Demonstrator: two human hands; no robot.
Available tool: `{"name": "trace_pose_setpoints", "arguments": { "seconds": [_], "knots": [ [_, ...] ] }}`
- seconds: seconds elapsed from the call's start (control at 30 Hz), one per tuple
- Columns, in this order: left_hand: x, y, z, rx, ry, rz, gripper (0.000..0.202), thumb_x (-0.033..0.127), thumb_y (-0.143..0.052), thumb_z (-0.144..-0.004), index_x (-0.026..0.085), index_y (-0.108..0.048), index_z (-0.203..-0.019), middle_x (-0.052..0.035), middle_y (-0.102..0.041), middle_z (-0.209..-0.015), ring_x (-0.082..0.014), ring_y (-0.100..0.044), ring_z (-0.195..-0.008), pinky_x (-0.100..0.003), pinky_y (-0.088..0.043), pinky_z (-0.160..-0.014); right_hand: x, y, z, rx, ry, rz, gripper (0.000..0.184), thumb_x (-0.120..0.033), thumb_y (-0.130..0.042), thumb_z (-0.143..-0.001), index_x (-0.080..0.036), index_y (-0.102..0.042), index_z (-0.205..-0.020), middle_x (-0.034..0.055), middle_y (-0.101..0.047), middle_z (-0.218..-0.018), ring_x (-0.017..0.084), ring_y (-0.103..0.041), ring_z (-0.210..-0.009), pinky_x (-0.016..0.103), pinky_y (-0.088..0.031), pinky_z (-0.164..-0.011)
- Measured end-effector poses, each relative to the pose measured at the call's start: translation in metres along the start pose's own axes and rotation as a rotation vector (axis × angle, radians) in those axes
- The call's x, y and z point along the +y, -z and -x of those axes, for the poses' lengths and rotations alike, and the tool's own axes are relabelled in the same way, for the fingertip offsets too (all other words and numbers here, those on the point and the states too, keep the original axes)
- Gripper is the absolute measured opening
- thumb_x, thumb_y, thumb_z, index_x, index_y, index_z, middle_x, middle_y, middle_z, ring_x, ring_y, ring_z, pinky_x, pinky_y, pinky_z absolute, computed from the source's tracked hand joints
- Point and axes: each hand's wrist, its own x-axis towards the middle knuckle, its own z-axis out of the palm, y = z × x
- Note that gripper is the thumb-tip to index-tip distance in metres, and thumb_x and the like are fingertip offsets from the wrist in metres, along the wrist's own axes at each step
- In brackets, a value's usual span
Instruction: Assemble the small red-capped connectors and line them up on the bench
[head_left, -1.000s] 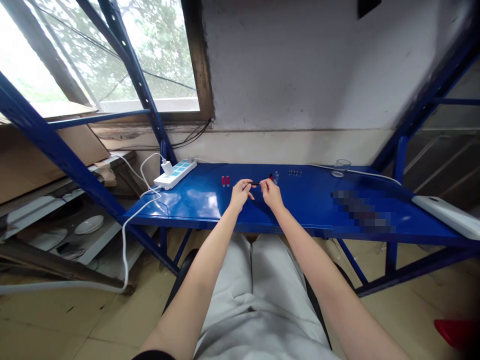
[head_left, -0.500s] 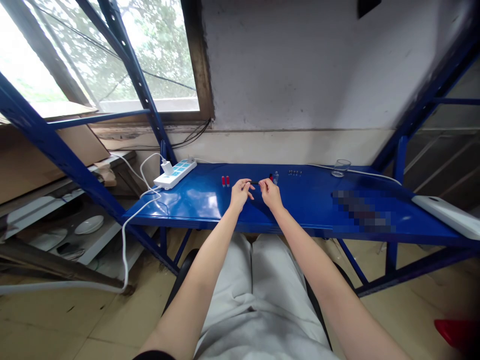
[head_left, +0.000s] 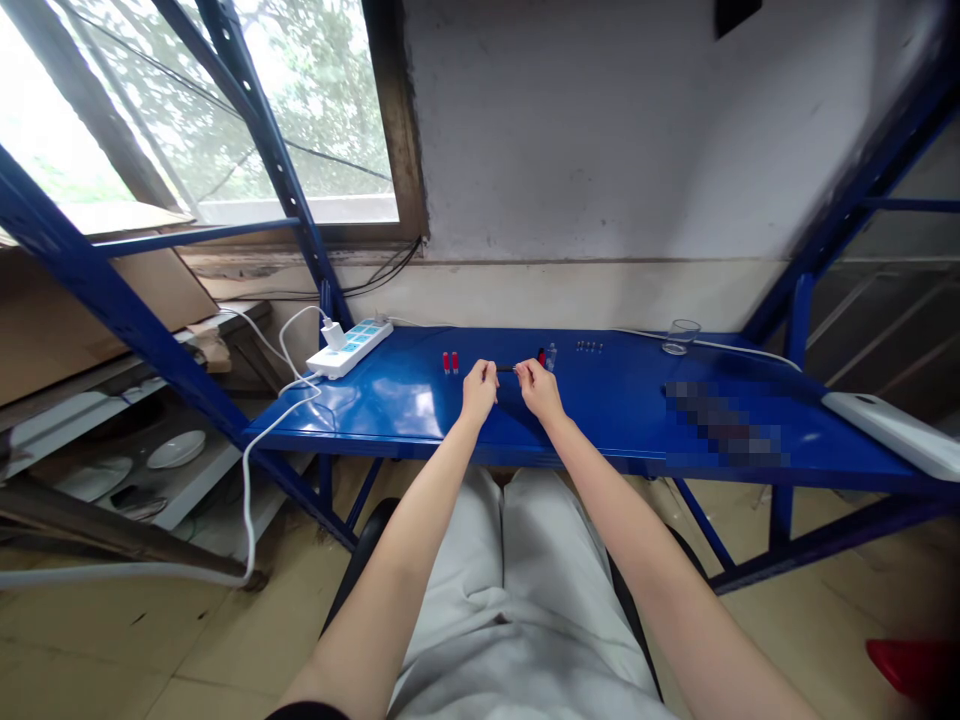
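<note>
Above the blue table (head_left: 375,405), a thin black rod (head_left: 506,369) spans the gap between my two hands. My left hand (head_left: 478,390) is closed on the rod's left end, its fingers curled in. At the other end, the fingertips of my right hand (head_left: 537,388) pinch the rod. Just behind my right hand are a small red-and-black piece (head_left: 541,355) and a clear little bottle-like item (head_left: 552,354), both partly hidden. Two short red cylinders (head_left: 450,362) stand beyond my left hand. Several tiny metallic pieces (head_left: 589,347) form a row farther right.
A white power strip (head_left: 352,348) with a plugged-in cable lies at the table's left end. Toward the right are a clear glass (head_left: 681,338), a blurred-out dark object (head_left: 720,425) and a white flat item (head_left: 892,430). Blue posts (head_left: 277,150) frame the table.
My left hand's fingers have curled in more tightly around the rod's end. My right hand has barely moved and keeps its pinch.
</note>
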Motion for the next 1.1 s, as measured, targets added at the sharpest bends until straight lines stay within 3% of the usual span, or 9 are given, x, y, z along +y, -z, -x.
{"name": "trace_pose_setpoints", "arguments": {
  "seconds": [0.17,0.63,0.73,0.9,1.1],
  "knots": [
    [-0.0005,0.0004,-0.0003,0.046,0.020,-0.050,0.038,0.044,-0.037,-0.087,0.017,-0.041,-0.060,0.0037,-0.046,-0.052,-0.0044,-0.040,-0.036,-0.019,-0.033,-0.041,-0.0003,-0.0004,0.0003,-0.032,-0.016,-0.023,0.037,-0.048,-0.030,-0.087,-0.020,-0.052,-0.077,0.0053,-0.060,-0.067,0.017,-0.055,-0.060,0.026,-0.038,-0.057],
    [-0.0008,0.0030,-0.0024,0.108,0.143,0.086,0.051,0.057,-0.042,-0.079,0.018,-0.040,-0.048,0.0032,-0.041,-0.037,-0.0060,-0.037,-0.031,-0.019,-0.029,-0.035,0.0018,0.0002,0.0017,-0.055,-0.013,-0.060,0.039,-0.052,-0.031,-0.087,-0.020,-0.052,-0.077,0.0052,-0.060,-0.068,0.016,-0.054,-0.059,0.026,-0.038,-0.056],
    [0.0028,0.0027,-0.0025,0.072,0.163,0.140,0.049,0.058,-0.042,-0.079,0.016,-0.047,-0.055,0.0021,-0.047,-0.042,-0.0053,-0.040,-0.032,-0.018,-0.031,-0.035,0.0025,0.0010,0.0013,-0.025,-0.022,-0.047,0.039,-0.051,-0.031,-0.087,-0.020,-0.052,-0.077,0.0051,-0.060,-0.069,0.016,-0.054,-0.060,0.026,-0.037,-0.057],
    [0.0056,0.0019,-0.0039,0.008,0.122,0.235,0.032,0.046,-0.051,-0.079,0.015,-0.056,-0.089,0.0010,-0.059,-0.060,-0.0048,-0.046,-0.034,-0.017,-0.027,-0.033,0.0036,0.0029,0.0006,0.052,-0.036,-0.009,0.038,-0.050,-0.031,-0.088,-0.020,-0.052,-0.078,0.0037,-0.057,-0.065,0.016,-0.052,-0.058,0.025,-0.036,-0.056],
    [0.0040,0.0023,-0.0044,0.034,0.099,0.216,0.029,0.043,-0.052,-0.079,0.014,-0.055,-0.082,0.0013,-0.058,-0.060,-0.0036,-0.045,-0.035,-0.016,-0.030,-0.036,0.0040,0.0028,0.0006,0.057,-0.035,-0.003,0.038,-0.051,-0.031,-0.088,-0.021,-0.051,-0.079,0.0026,-0.055,-0.062,0.016,-0.051,-0.056,0.025,-0.036,-0.055]
  ]
}}
